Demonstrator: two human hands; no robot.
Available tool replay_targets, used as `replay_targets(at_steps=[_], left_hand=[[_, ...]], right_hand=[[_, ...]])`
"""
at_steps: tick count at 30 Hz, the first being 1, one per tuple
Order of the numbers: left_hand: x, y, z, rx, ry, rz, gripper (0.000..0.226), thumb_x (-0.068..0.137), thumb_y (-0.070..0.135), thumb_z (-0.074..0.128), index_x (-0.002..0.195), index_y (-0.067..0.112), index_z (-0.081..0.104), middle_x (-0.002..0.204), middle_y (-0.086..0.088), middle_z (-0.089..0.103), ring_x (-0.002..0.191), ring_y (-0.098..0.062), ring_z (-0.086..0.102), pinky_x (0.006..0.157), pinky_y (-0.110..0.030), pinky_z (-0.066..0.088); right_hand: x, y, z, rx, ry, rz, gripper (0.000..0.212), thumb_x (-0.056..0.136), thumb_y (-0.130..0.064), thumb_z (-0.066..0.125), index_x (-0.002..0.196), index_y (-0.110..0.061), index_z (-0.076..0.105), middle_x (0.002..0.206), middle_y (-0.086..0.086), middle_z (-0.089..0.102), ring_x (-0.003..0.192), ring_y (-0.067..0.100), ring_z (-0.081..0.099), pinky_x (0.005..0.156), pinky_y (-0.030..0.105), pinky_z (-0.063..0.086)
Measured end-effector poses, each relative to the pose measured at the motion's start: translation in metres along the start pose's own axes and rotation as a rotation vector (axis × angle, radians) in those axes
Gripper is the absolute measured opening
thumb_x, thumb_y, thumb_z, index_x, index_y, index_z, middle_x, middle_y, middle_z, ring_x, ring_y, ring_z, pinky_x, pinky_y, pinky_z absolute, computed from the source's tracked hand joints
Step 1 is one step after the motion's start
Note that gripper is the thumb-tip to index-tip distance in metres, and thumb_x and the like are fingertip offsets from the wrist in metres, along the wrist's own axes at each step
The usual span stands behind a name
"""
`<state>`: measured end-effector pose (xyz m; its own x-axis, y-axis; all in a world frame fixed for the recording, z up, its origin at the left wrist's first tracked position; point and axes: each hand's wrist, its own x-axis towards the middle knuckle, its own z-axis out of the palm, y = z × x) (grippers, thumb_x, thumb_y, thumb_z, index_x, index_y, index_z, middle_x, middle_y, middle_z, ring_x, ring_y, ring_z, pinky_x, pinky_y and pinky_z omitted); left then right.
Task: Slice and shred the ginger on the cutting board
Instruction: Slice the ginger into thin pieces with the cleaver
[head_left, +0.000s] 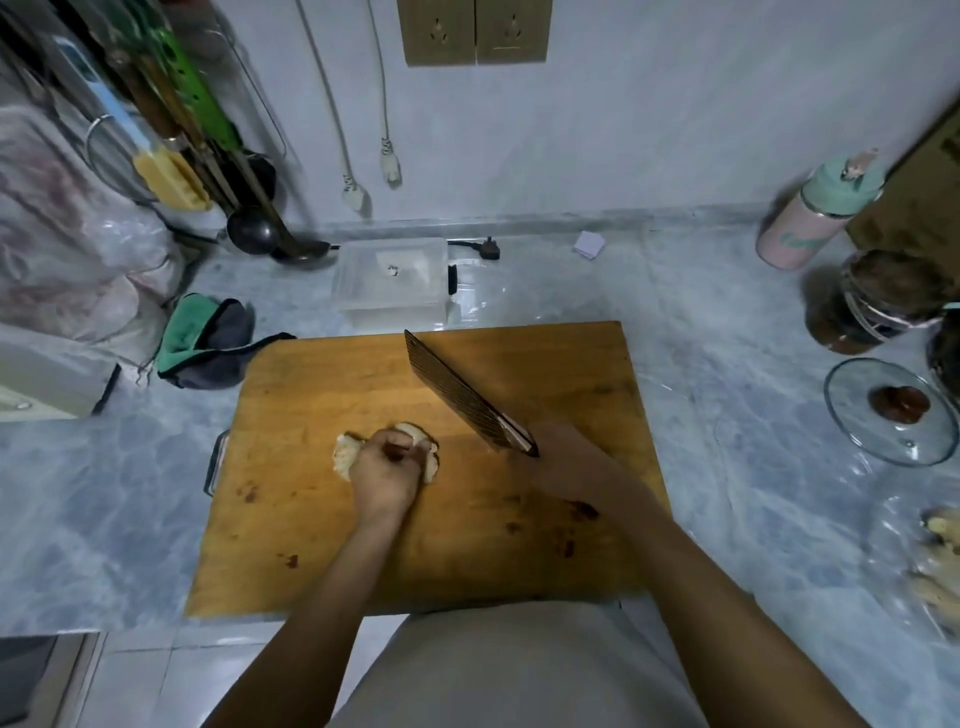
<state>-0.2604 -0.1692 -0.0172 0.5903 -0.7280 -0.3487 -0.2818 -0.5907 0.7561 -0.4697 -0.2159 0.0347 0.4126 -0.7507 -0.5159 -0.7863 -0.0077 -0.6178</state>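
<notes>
- Leftmost, a heap of plastic bags (67, 249) sat on the marble counter (727, 332), with utensils hanging on the wall behind it, and a green-and-grey cloth (208, 338) lay just beside the far left corner of the cutting board (332, 384).
- Next, the left hand (384, 470) was curled over the ginger (345, 457), fingers bent down and gripping it against the board; pale ends of the root showed on both sides of the knuckles.
- Behind the board, a clear plastic box (392, 280) stood near the wall.
- Right of the ginger, the right hand (563, 457) was closed round the handle of a knife (457, 389), whose dark blade pointed away and to the left over the board, apart from the ginger; I could not tell whether its edge touched the wood.
- Farther right stood a pink bottle with a mint cap (810, 213), a dark jar (867, 301) and a glass lid (891, 410) lying knob-up.
- At the right edge, more ginger pieces (940, 561) lay blurred on the counter.
</notes>
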Motion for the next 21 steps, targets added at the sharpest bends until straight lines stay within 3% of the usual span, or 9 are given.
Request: replay_targets(at_steps=[3, 6, 10, 13, 16, 21], left_hand=[[0.002, 0.001, 0.007, -0.122, 0.056, -0.130, 0.016, 0.083, 0.020, 0.079, 0.090, 0.013, 0.065, 0.087, 0.003, 0.065, 0.085, -0.014, 0.058, 0.080, -0.022, 0.039], [-0.003, 0.002, 0.017, -0.231, 0.088, -0.123, 0.018, 0.083, 0.008, 0.077, 0.092, 0.011, 0.061, 0.081, 0.004, 0.061, 0.078, -0.012, 0.057, 0.084, -0.026, 0.046], [-0.019, 0.001, 0.022, -0.268, 0.131, -0.073, 0.020, 0.084, 0.005, 0.074, 0.097, 0.012, 0.061, 0.082, 0.001, 0.061, 0.082, -0.017, 0.060, 0.089, -0.029, 0.049], [-0.023, -0.010, 0.024, -0.025, 0.179, 0.129, 0.023, 0.086, 0.016, 0.074, 0.106, 0.010, 0.066, 0.101, -0.009, 0.066, 0.094, -0.024, 0.062, 0.089, -0.031, 0.049], [-0.030, -0.020, 0.028, 0.186, 0.184, 0.293, 0.024, 0.092, 0.018, 0.065, 0.114, 0.009, 0.069, 0.121, -0.017, 0.056, 0.107, -0.032, 0.056, 0.094, -0.032, 0.044], [-0.041, -0.040, 0.039, 0.333, 0.178, 0.494, 0.037, 0.096, 0.023, 0.061, 0.130, 0.009, 0.063, 0.148, -0.016, 0.043, 0.137, -0.031, 0.037, 0.107, -0.036, 0.039]], right_hand=[[0.003, 0.004, 0.003, -0.047, 0.004, -0.015, 0.033, 0.103, -0.039, 0.050, 0.119, -0.012, 0.061, 0.095, 0.001, 0.064, 0.078, 0.012, 0.062, 0.064, 0.026, 0.053], [0.000, 0.001, 0.003, -0.052, -0.005, -0.060, 0.025, 0.104, -0.038, 0.051, 0.098, -0.016, 0.060, 0.087, -0.001, 0.061, 0.076, 0.012, 0.059, 0.065, 0.024, 0.049], [-0.009, -0.005, 0.004, 0.026, -0.035, -0.140, 0.041, 0.105, -0.045, 0.044, 0.078, -0.017, 0.056, 0.075, -0.001, 0.059, 0.068, 0.014, 0.059, 0.063, 0.026, 0.046], [-0.013, -0.010, 0.007, 0.025, -0.030, -0.137, 0.060, 0.102, -0.059, 0.036, 0.083, -0.009, 0.061, 0.081, 0.006, 0.066, 0.076, 0.023, 0.066, 0.070, 0.035, 0.051], [-0.014, -0.015, 0.006, -0.006, -0.032, -0.142, 0.061, 0.103, -0.062, 0.030, 0.075, -0.013, 0.053, 0.075, 0.006, 0.058, 0.071, 0.023, 0.060, 0.068, 0.037, 0.047], [-0.017, -0.013, -0.002, -0.005, -0.044, -0.169, 0.062, 0.107, -0.054, 0.026, 0.062, -0.017, 0.045, 0.058, -0.001, 0.048, 0.052, 0.012, 0.049, 0.057, 0.029, 0.036]])
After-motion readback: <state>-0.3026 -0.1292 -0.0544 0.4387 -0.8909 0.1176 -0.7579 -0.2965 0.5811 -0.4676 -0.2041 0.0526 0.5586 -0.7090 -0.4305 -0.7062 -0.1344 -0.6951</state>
